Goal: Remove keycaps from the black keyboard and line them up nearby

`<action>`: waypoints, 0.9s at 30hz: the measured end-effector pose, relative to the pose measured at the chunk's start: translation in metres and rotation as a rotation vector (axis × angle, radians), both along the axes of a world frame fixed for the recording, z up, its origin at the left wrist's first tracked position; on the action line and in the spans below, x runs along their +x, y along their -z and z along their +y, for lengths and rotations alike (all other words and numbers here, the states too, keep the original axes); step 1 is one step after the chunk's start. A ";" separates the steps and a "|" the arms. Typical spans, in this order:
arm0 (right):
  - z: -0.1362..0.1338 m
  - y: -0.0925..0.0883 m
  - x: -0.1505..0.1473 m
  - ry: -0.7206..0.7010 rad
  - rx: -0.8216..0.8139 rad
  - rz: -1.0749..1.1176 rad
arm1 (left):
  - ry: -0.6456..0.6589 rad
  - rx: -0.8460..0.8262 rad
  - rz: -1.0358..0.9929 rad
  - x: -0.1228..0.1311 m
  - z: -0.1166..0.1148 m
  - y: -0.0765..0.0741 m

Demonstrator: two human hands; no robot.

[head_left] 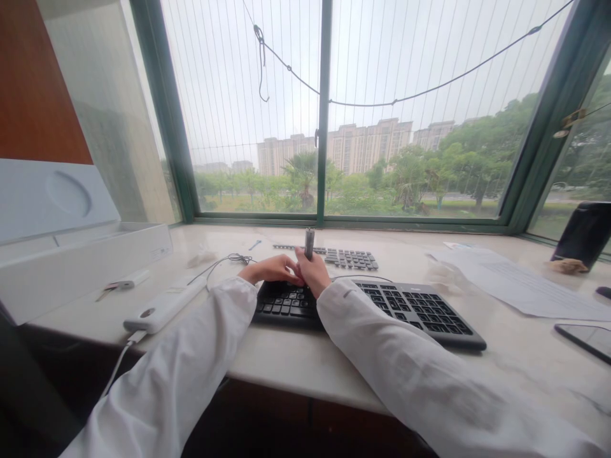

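A black keyboard (429,312) lies across the counter; its left part carries keycaps, while key sockets show bare on the right. My right hand (314,272) is wrapped round an upright grey cylindrical tool (310,243) over the keyboard's left part. Against it rests my left hand (274,270), fingers bent down at the keys; whether they grip anything is hidden. Loose dark keycaps (351,259) lie in rows behind the keyboard.
A white power strip (165,306) and a small white device (128,280) lie left, near an open white box (143,245). Papers (520,283), a phone (587,337) and a dark upright object (582,235) are at the right. A window stands behind.
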State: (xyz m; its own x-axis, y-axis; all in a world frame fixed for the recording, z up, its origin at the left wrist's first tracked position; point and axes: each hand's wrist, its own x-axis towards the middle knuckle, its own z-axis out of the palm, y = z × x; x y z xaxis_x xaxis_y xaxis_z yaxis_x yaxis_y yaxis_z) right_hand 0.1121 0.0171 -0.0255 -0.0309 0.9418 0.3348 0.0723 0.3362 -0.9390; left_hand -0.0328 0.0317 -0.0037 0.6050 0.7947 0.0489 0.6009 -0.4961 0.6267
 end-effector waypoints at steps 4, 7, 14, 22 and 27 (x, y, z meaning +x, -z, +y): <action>-0.010 -0.003 -0.001 0.007 0.133 -0.132 | -0.004 0.048 -0.044 -0.001 0.008 0.009; -0.014 -0.004 0.000 -0.016 0.158 -0.146 | 0.033 0.072 -0.099 -0.001 0.011 0.013; -0.016 -0.003 0.001 0.005 0.206 -0.123 | 0.027 0.068 -0.075 -0.001 0.011 0.015; -0.019 -0.003 0.001 0.012 0.269 -0.195 | 0.048 0.078 -0.111 0.003 0.004 0.010; -0.021 -0.003 0.001 0.019 0.336 -0.219 | 0.094 0.086 -0.167 0.006 0.000 0.005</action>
